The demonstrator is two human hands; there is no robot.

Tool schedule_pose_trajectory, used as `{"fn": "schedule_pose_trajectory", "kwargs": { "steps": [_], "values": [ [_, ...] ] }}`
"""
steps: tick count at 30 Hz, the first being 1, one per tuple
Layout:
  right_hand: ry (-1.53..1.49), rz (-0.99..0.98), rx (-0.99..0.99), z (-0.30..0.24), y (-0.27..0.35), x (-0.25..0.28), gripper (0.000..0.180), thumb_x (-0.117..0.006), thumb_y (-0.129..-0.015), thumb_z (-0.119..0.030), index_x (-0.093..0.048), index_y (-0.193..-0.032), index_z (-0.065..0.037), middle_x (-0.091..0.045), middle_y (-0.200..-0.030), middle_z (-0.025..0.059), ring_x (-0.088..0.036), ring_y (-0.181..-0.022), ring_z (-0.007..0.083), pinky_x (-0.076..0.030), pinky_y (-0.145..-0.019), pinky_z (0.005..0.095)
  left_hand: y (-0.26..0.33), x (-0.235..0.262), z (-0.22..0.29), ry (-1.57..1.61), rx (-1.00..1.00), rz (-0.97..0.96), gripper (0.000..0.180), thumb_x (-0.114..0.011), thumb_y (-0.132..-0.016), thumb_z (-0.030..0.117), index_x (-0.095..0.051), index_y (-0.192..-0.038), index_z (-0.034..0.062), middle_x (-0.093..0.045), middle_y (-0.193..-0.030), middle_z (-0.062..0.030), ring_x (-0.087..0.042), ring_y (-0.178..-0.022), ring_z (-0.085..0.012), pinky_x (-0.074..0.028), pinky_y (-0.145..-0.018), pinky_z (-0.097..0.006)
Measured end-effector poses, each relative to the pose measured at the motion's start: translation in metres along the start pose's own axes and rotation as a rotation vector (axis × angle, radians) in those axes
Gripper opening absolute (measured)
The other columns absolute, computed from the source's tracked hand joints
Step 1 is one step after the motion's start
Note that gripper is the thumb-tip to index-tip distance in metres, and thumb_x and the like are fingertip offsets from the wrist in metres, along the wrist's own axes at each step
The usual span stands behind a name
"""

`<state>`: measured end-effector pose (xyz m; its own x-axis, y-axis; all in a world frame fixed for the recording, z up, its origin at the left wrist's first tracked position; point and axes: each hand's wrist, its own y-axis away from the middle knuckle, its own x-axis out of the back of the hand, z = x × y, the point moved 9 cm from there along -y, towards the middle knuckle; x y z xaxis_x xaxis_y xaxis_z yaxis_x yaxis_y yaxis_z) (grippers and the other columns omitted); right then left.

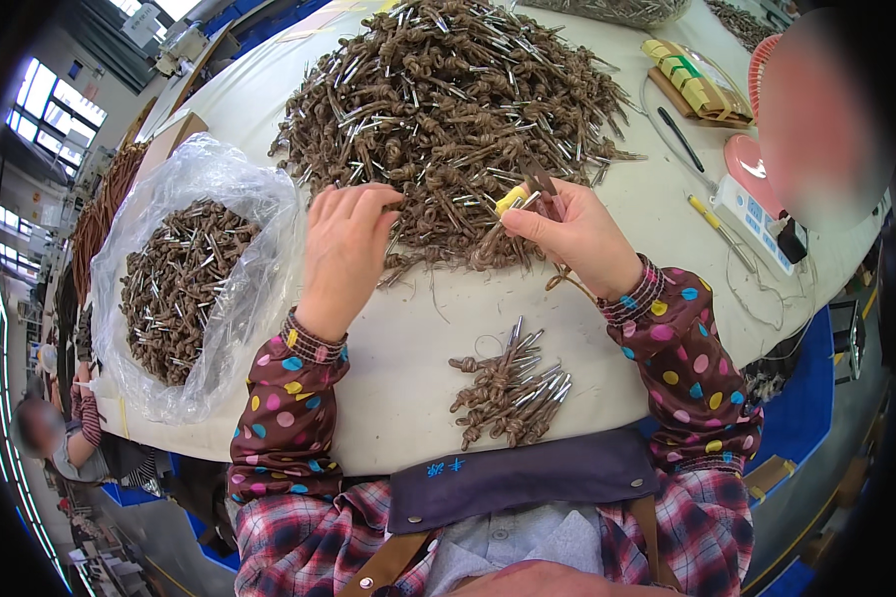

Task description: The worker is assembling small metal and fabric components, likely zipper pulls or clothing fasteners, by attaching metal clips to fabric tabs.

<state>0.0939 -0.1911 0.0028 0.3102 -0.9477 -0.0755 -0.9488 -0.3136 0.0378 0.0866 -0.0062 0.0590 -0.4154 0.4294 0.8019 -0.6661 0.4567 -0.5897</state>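
A big pile of brown knotted cords with silvery metal tips (458,95) covers the table's far middle. At its near left edge is my left hand (348,244), its fingers bent inward; what they pinch, if anything, is hidden. My right hand (582,234) closes round small snips (513,199) with a yellow-wrapped part and dark blades, at the pile's near right edge. A thin brown cord end (564,277) hangs below that hand. Between my forearms, near the table's front edge, lies a small heap of knotted cords (513,388), apart from both hands.
A clear plastic bag (269,269) on the left holds more knotted cords (184,289). To the right lie a white power strip (752,219), a yellow pen-like tool (719,231), a black pen (680,139) and a yellow-wrapped bundle (702,85). Another person (80,438) sits at far left.
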Motion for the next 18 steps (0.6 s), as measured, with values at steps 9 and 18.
{"fn": "schedule_pose_trajectory", "kwargs": {
  "steps": [9, 18],
  "values": [
    [-0.013, 0.012, -0.03, 0.003, -0.003, -0.002, 0.02, -0.069, -0.086, -0.019, -0.064, -0.095, -0.003, -0.062, -0.082, -0.0034, -0.051, -0.071, 0.0021, -0.041, -0.063, 0.0201, 0.012, -0.025, 0.043, 0.674, 0.209, -0.259, 0.043, -0.07, -0.08, 0.006, -0.052, -0.119, 0.0022, -0.061, -0.108, -0.0097, -0.058, -0.101, -0.0203, -0.045, -0.092, -0.033],
    [0.084, 0.045, 0.184, -0.01, -0.004, 0.0, 0.019, -0.07, -0.084, -0.016, -0.063, -0.093, -0.001, -0.061, -0.078, -0.0027, -0.052, -0.07, 0.0029, -0.042, -0.061, 0.0192, 0.038, -0.074, 0.028, 1.338, 0.633, -0.448, 0.037, -0.054, -0.095, 0.014, -0.047, -0.128, 0.0004, -0.062, -0.098, -0.0059, -0.06, -0.089, -0.013, -0.047, -0.088, -0.029]
  ]
}}
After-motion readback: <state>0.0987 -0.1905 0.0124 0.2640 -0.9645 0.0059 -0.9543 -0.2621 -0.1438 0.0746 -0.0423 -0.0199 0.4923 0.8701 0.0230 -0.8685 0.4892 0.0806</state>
